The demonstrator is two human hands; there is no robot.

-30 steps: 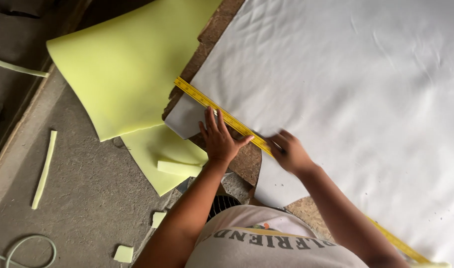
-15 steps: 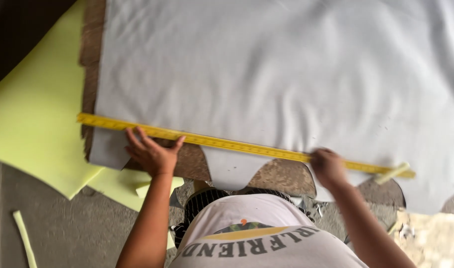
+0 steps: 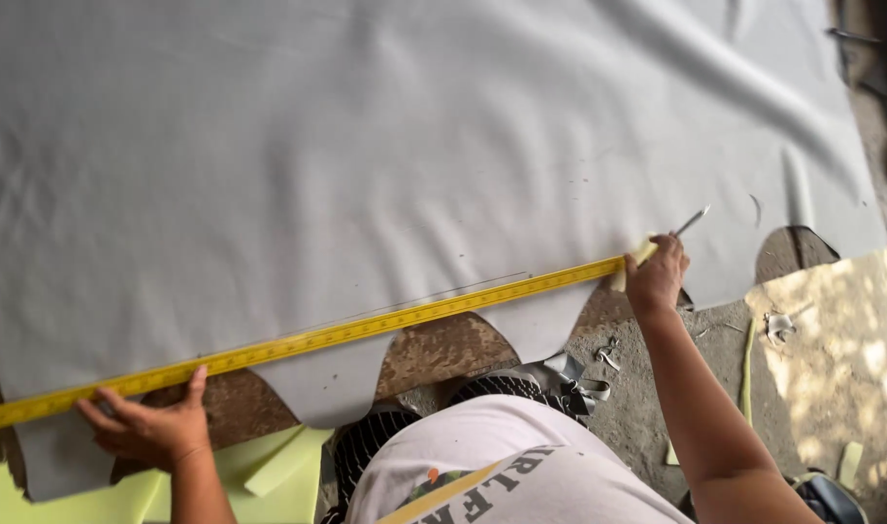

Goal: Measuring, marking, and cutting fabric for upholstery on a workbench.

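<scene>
A long yellow measuring stick [image 3: 317,340] lies slantwise across the near edge of a wide pale grey sheet [image 3: 385,146], running from the left hand [image 3: 147,427] up to the right hand [image 3: 655,277]. The left hand is spread nearly flat, fingers splayed, its fingertips pressing the stick's lower edge down onto the sheet; it grips nothing, only holds the stick in place by pressure. The right hand is curled closed at the stick's far end, holding a thin pen-like marker [image 3: 691,221] whose tip points up and away from the knuckles over the sheet; a small yellow scrap [image 3: 640,254] shows just beside its fingers (whether the hand also pinches that scrap or the stick's end cannot be told). Between the two hands the sheet's near edge is cut in scallops, and brown board [image 3: 443,354] shows through the gaps just below the stick. Under and beside the left wrist lie light green foam pieces [image 3: 269,466]. Below the right forearm, rough concrete floor [image 3: 832,340] carries small offcuts, sunlit patches and a narrow green strip. The person's white shirt [image 3: 502,466] fills the space between the forearms.
</scene>
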